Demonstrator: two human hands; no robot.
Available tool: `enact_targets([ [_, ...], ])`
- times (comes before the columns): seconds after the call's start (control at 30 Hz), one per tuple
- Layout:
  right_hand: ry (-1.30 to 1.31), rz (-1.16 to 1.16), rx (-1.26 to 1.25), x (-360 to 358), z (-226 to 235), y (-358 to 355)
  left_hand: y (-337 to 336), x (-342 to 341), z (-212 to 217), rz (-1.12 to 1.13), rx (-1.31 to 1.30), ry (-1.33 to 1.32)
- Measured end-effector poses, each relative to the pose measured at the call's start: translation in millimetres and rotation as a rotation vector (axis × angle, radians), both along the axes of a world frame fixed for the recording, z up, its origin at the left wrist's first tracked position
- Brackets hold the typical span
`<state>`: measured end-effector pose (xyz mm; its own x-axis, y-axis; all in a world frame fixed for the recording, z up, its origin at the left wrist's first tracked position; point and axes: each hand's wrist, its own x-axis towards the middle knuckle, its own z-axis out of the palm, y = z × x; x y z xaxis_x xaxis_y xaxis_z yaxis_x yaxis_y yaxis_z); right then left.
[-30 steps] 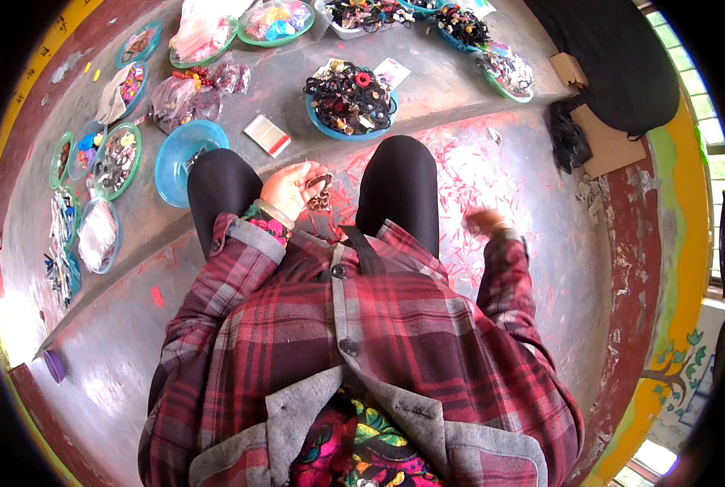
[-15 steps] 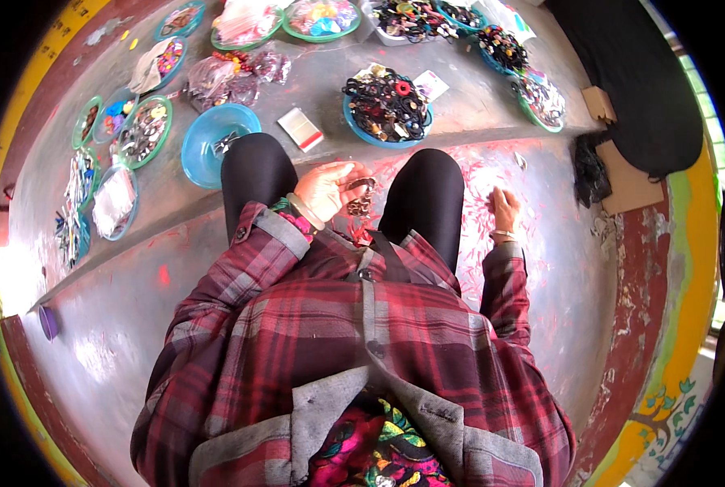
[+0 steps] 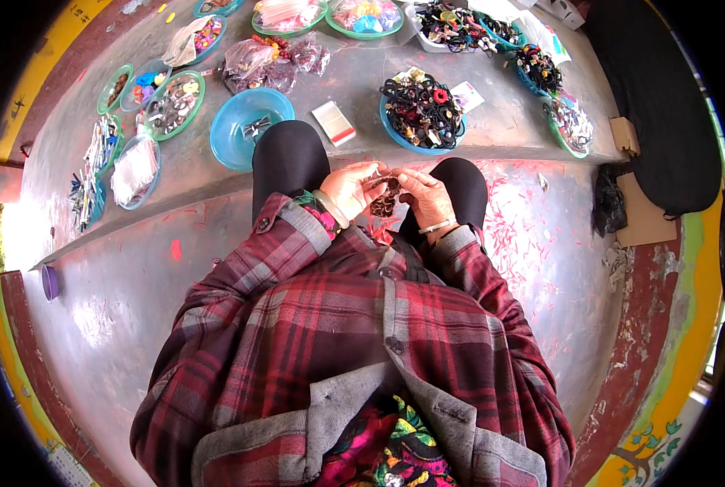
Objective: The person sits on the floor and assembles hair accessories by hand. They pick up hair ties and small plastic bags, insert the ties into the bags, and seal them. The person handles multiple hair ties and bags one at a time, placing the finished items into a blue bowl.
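My left hand (image 3: 352, 191) and my right hand (image 3: 429, 200), thumbs closed to fingertips, pinch the top of a brown mottled piece (image 3: 385, 202), hanging between them. Right of the piece: thin red scraps (image 3: 512, 223) on grey floor (image 3: 127, 284). Beyond it, leftward: a flat rectangular box (image 3: 332, 123), then a round blue plastic basin (image 3: 229, 136); slightly rightward: a bowl (image 3: 409, 146) heaped with looped black bands (image 3: 419, 109).

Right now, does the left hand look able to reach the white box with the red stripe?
Probably yes: the white box lies uncovered on the ledge just beyond the left hand, with nothing visible between them. That hand is holding the brown patterned piece, though.
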<state>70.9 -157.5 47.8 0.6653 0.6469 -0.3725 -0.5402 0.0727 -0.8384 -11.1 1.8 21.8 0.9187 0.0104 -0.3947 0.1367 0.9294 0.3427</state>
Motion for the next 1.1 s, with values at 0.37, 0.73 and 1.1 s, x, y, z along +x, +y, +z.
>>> enact_targets([
  [0.37,-0.026,-0.108,-0.034,1.1,-8.0,-1.9,-2.8,5.6,-0.5,-0.080,0.095,-0.006],
  [0.73,-0.014,-0.115,-0.086,-0.2,-2.7,-1.3,-5.4,4.8,-2.0,-0.105,0.249,0.073],
  [1.1,-0.048,-0.108,-0.093,-0.4,-4.1,-2.2,-3.6,5.1,-8.1,-0.061,0.196,-0.021],
])
